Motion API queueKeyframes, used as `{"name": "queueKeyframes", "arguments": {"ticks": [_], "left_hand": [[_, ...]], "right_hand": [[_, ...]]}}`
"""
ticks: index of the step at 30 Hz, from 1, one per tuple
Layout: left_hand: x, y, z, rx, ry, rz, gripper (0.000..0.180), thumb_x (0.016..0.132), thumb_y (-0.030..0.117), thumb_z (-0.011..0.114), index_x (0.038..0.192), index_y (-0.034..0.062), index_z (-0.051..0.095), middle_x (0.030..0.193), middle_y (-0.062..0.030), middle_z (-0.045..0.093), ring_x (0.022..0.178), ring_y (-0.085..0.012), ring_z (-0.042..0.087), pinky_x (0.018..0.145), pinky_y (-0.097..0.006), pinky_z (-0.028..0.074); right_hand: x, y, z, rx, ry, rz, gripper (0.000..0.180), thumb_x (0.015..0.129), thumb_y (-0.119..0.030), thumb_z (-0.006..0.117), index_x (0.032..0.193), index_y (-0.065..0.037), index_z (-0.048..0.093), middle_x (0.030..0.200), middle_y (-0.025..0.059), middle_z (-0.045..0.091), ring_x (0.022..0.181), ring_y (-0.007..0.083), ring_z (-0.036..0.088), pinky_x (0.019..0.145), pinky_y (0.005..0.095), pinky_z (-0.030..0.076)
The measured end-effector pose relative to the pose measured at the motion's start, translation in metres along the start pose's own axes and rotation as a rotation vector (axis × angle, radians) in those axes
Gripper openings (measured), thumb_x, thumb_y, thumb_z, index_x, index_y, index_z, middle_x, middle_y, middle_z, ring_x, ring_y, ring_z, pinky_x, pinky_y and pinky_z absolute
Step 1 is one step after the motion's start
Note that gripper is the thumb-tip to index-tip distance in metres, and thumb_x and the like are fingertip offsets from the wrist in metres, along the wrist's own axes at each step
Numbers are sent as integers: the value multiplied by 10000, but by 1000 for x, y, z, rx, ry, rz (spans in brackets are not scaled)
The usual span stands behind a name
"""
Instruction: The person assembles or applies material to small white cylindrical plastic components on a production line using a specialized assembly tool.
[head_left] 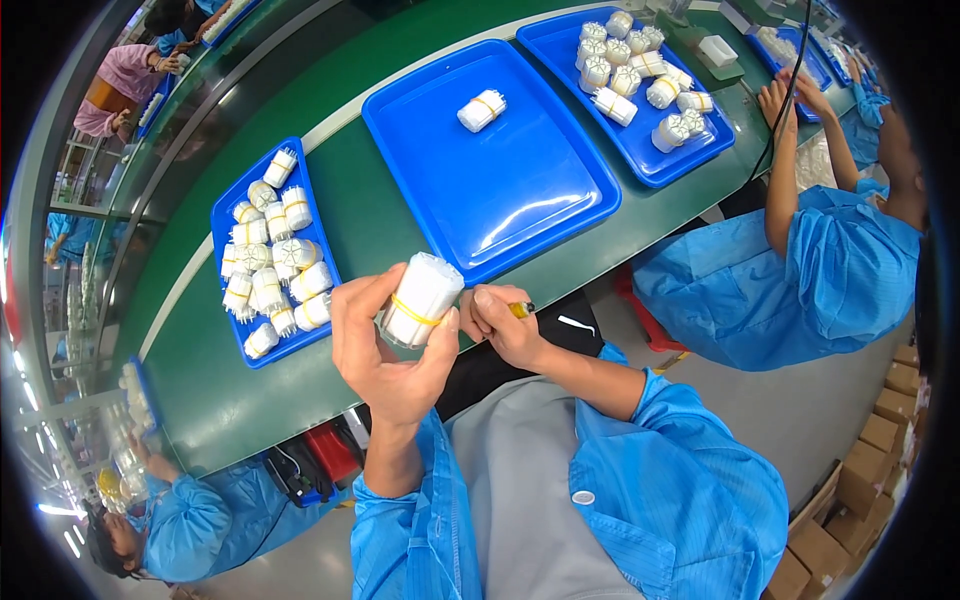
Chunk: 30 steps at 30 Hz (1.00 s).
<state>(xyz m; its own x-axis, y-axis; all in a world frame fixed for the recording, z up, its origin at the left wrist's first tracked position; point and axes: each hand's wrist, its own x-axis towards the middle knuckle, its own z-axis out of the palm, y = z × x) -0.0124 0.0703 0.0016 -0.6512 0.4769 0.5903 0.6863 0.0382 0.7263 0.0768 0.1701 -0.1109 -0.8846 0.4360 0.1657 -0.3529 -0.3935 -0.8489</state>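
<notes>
My left hand [385, 370] is closed round a bundle of white plastic pieces [428, 290] with a yellow rubber band about its middle. It is held up over the near edge of the green work surface. My right hand [505, 325] is beside it, fingers curled round a slim tool with a yellow and black end [522, 310]; the tool's other end is hidden. Just beyond my hands lies a large blue tray [480, 205], where a single banded white bundle [482, 111] rests on its side.
On the left, a smaller blue tray [327, 262] holds several white bundles. Another blue tray [650, 172] with several more stands at the right. A dark cable [778, 130] hangs there. Co-workers in blue sit on my right [770, 275] and left [215, 525].
</notes>
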Motion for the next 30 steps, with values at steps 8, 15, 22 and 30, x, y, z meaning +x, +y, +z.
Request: {"name": "queueKeyframes", "arguments": {"ticks": [8, 15, 22, 30], "left_hand": [[-9, 1, -3, -265, 16, -304, 431, 750, 41, 735, 1140, -55, 578, 1014, -119, 594, 911, -171, 604, 768, -286, 499], [-11, -5, -5, -776, -37, -552, 445, 883, 239, 636, 1182, -72, 526, 992, -168, 645, 789, -186, 635, 683, -307, 527], [-9, -3, -2, -1024, -64, -658, 535, 971, 404, 486, 1219, -70, 487, 960, -196, 628, 743, -214, 612, 621, -326, 510], [-9, -3, -1, -1447, -117, -703, 540, 988, 408, 428, 1257, -60, 412, 931, -205, 605, 688, -200, 577, 507, -285, 459]], "right_hand": [[0, 3, -1, -31, 0, -5, 485, 1024, -302, 394, 610, -50, 420, 577, 51, 500, 517, 95, 350, 505, 276, 303], [0, 3, -2, -47, 0, -22, 486, 1027, -299, 393, 611, -50, 419, 576, 60, 504, 509, 99, 353, 496, 276, 302], [0, 2, -1, -29, 5, -32, 483, 1027, -288, 392, 610, -48, 426, 582, 61, 512, 504, 100, 358, 496, 278, 303], [0, -3, -1, -59, -20, 3, 454, 1031, -279, 380, 637, -55, 400, 581, 80, 484, 538, 121, 362, 524, 280, 321]]}}
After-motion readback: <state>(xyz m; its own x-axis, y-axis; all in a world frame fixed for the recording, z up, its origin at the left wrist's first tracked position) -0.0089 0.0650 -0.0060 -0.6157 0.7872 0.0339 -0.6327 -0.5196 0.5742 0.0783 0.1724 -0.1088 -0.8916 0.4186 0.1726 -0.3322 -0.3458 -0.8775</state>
